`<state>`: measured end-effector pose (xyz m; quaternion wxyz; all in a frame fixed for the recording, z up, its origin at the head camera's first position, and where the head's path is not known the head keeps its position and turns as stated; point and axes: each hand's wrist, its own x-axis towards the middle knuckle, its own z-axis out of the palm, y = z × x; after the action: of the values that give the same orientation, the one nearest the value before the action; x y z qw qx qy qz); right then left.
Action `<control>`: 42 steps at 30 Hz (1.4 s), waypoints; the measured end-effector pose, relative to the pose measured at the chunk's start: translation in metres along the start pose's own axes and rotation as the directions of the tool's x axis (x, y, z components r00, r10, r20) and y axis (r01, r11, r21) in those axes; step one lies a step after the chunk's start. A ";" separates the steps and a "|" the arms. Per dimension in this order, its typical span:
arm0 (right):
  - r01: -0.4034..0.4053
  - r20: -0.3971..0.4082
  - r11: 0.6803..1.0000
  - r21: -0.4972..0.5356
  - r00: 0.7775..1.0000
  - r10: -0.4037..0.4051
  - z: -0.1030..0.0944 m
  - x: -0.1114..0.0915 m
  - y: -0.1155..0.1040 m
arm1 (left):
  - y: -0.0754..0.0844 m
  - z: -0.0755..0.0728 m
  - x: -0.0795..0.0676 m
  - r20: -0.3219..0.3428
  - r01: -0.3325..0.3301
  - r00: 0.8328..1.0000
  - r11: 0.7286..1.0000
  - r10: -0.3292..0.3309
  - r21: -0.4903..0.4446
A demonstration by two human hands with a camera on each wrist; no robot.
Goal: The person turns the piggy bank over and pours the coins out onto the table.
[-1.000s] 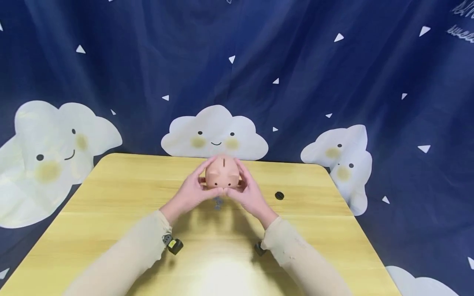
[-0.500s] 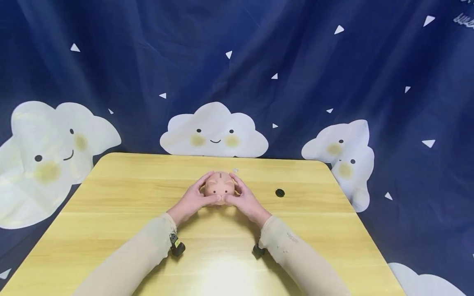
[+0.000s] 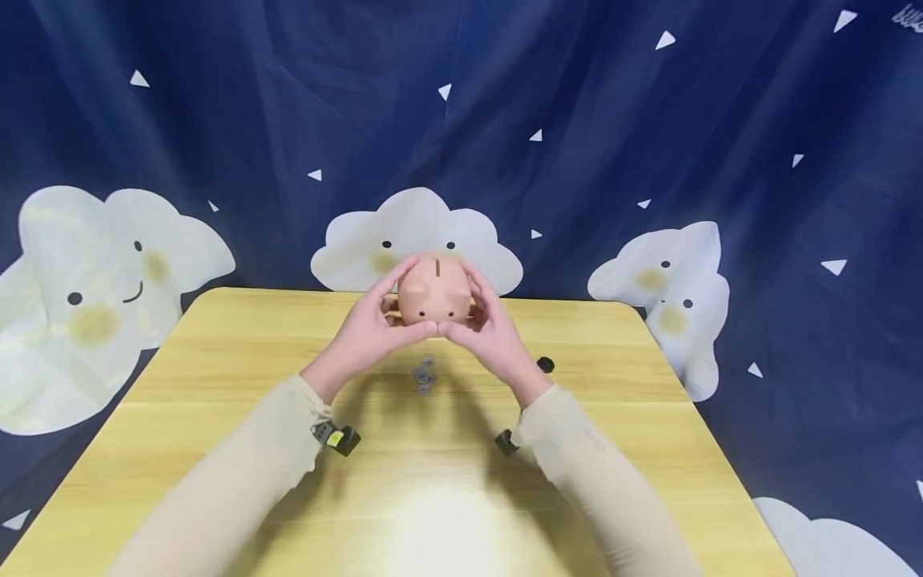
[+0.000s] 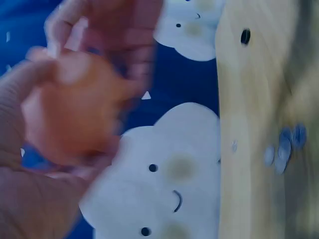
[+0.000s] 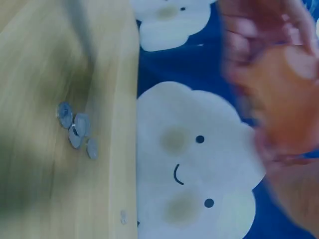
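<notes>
A pink piggy bank (image 3: pixel 435 292) with a slot in its top is held up above the table between both hands. My left hand (image 3: pixel 364 330) grips its left side, with the thumb on the snout. On the other side my right hand (image 3: pixel 497 330) grips it the same way, thumb tips nearly meeting. Several silvery coins (image 3: pixel 424 377) lie in a small cluster on the table under the piggy bank. Both wrist views show the piggy bank (image 4: pixel 75 109) blurred, with the coins (image 5: pixel 75 124) below it.
A round black plug (image 3: pixel 545 365) lies on the wooden table (image 3: pixel 274 377), right of the coins. One small pale coin (image 4: pixel 234 146) lies apart near the table's far edge. Behind hangs a dark blue curtain (image 3: pixel 375 96) with clouds.
The hands lowered the piggy bank to the table half a second ago, then raised it higher than at first. The coin cluster beneath it is in view again.
</notes>
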<state>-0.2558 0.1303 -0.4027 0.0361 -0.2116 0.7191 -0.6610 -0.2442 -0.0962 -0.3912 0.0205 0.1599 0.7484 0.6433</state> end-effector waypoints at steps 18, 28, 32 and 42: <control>-0.306 0.050 0.952 -0.006 0.951 0.306 0.013 -0.013 0.090 | -0.099 0.013 -0.013 0.068 0.231 0.972 0.959 -0.223 -0.164; -0.297 0.027 0.955 -0.020 0.954 0.297 0.012 -0.006 0.078 | -0.089 0.009 -0.009 0.050 0.234 0.972 0.966 -0.230 -0.106; -0.323 0.028 0.946 -0.005 0.946 0.323 0.013 -0.006 0.074 | -0.090 0.007 -0.007 0.061 0.255 0.966 0.960 -0.250 -0.118; -0.464 0.079 0.879 0.111 0.886 0.458 0.010 -0.001 0.032 | -0.044 -0.003 0.001 0.163 0.452 0.889 0.875 -0.427 -0.172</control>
<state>-0.2595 0.1223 -0.4356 0.2239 -0.0485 0.7042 -0.6720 -0.2555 -0.1039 -0.4330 0.2276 0.0209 0.6923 0.6845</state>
